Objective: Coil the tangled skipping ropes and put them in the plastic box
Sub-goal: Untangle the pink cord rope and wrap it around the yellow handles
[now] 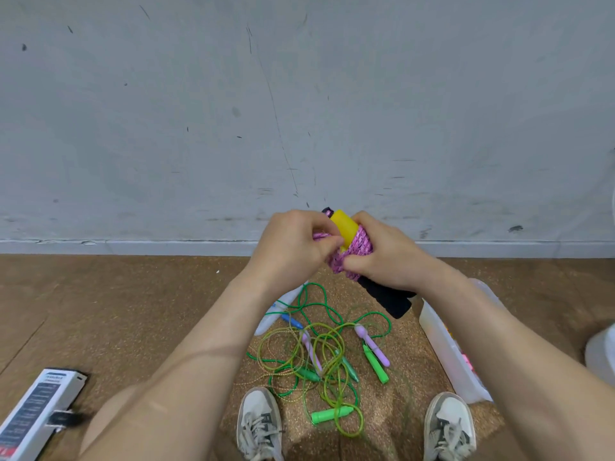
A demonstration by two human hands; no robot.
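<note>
While the left hand point(293, 247) pinches and the right hand point(386, 257) grips the pink rope bundle point(361, 244), it points from 11 to 5 o'clock; the plastic box point(442, 344) sits at 4 o'clock, nearer the right hand.

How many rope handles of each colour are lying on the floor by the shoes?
Green handles: 4
Purple handles: 2
Blue handle: 1
Total: 7, as far as the tangle lets me see.
</note>
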